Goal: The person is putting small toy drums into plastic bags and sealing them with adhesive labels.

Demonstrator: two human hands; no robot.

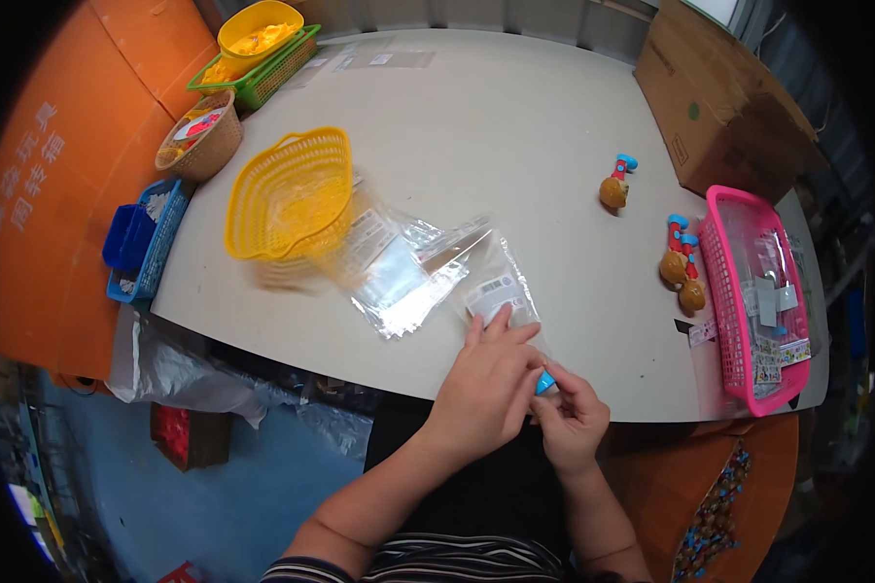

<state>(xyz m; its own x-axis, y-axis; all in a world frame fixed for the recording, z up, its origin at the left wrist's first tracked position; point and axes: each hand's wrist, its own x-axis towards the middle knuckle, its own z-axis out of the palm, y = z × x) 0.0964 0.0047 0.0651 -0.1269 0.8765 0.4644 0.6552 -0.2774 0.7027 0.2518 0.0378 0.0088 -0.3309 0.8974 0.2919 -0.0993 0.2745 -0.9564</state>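
Close to the table's near edge, my left hand (491,384) is on a clear plastic bag (515,262) with a printed label, its fingertips pressing the bag and its thumb side bent toward my right hand. My right hand (574,413) pinches a small bright-blue piece (546,383) at the bag's near end. The rest of that piece is hidden by my fingers. More clear bags (399,277) lie in an overlapping pile to the left, reaching up to a yellow basket (238,219) that is tipped toward me and holds clear film.
Small toys with brown round ends, red middles and blue tips (617,183) lie at right. Beside them stand a pink basket (734,330) of packets and a cardboard box (719,107). Green (282,78), tan (214,146) and blue (168,243) baskets line the left edge.
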